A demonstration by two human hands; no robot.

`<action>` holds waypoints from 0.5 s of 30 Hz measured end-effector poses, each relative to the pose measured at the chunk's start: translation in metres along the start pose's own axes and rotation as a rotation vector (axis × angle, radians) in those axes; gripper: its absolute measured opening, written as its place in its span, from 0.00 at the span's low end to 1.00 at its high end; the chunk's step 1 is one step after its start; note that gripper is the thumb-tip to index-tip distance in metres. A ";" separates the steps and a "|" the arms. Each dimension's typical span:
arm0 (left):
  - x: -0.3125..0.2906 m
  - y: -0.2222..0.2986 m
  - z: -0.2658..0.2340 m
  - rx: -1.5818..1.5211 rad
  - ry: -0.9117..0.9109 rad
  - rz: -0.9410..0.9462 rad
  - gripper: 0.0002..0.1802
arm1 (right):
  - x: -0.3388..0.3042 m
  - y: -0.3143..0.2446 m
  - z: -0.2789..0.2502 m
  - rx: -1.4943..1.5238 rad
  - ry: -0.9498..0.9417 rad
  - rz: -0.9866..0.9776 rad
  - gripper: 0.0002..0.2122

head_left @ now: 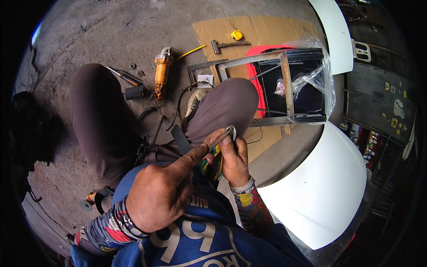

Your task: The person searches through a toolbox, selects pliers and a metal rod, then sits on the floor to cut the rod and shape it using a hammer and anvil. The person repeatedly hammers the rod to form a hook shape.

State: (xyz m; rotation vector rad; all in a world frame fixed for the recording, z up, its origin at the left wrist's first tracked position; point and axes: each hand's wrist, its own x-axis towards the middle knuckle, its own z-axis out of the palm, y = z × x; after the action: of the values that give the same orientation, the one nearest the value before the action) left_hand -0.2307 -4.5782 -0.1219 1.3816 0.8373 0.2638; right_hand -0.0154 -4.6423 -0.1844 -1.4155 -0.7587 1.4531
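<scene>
In the right hand (pixel 236 163), gripping pliers (pixel 221 139) near the right knee (pixel 240 95); with the left hand (pixel 158 196), pointing a forefinger (pixel 189 159) at them, cannot tell if grasping. Probably stiff, fairly dense; best held by the yellow-green handles (pixel 204 168).

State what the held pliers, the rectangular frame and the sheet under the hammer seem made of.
Pliers: likely polished steel, from the glint at the tip; the yellow-and-green grips look like plastic or rubber.
Frame: probably bare steel, dull grey with rust-brown patches.
Sheet: apparently cardboard, matte tan with crease lines.
</scene>
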 end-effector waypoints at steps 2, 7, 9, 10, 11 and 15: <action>0.000 0.000 0.000 0.029 0.017 0.039 0.38 | 0.000 0.002 -0.001 0.012 -0.007 0.004 0.15; 0.001 -0.001 0.002 0.018 0.029 0.042 0.37 | -0.001 0.003 0.001 0.053 0.010 0.022 0.15; 0.002 -0.001 0.003 0.023 0.034 0.047 0.36 | -0.003 0.002 0.002 0.033 0.046 0.044 0.15; 0.002 -0.001 0.003 0.024 0.032 0.042 0.36 | -0.003 0.001 0.002 0.049 0.051 0.066 0.15; 0.003 -0.001 0.003 0.022 0.024 0.034 0.36 | -0.004 0.001 0.002 0.050 0.056 0.079 0.15; 0.004 -0.001 0.002 0.017 0.041 0.093 0.29 | -0.006 0.001 0.003 0.062 0.078 0.081 0.15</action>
State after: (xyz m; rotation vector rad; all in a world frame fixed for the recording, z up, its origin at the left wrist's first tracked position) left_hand -0.2268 -4.5777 -0.1244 1.4372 0.8116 0.3579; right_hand -0.0189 -4.6482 -0.1827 -1.4609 -0.6086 1.4616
